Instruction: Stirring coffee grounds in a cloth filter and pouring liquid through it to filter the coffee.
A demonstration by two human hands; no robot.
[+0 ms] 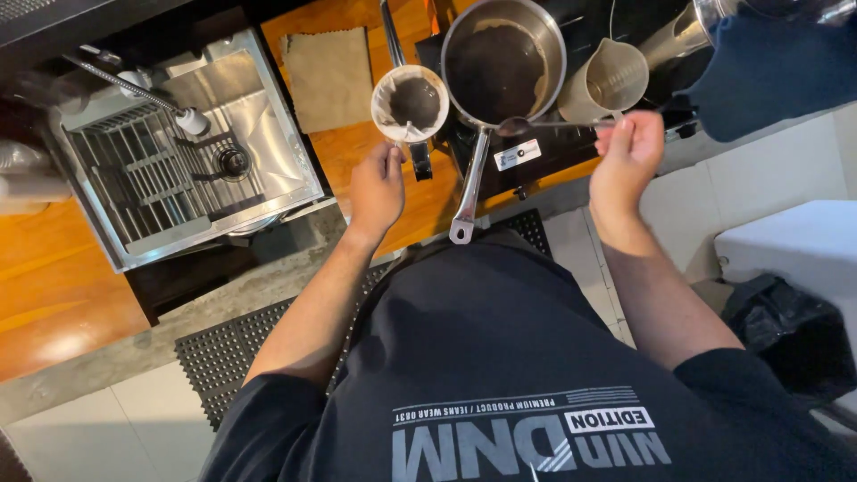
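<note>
Two hands work over a wooden counter (339, 152) beside a steel sink (178, 170), where a wire rack lies in the basin and a faucet head (190, 120) hangs over it. A tan cloth (328, 78) lies flat on the wood behind the work. On a dark cooktop (571, 152) stands a steel saucepan (503, 64) with dark liquid inside, its long handle pointing back toward the person. Just right of it stands a pale measuring jug (610, 85), and a large steel pot (705, 27) sits at the far right edge, partly hidden by a blue cloth (777, 71).

The left hand (377, 189) is closed around the handle of a cloth strainer (410, 103), held just left of the saucepan; the round white strainer looks stained dark brown inside, probably with wet grounds. The right hand (628, 156) pinches the end of a long spoon (544, 126), fingers curled, the spoon's bowl resting at the saucepan's near rim.
</note>
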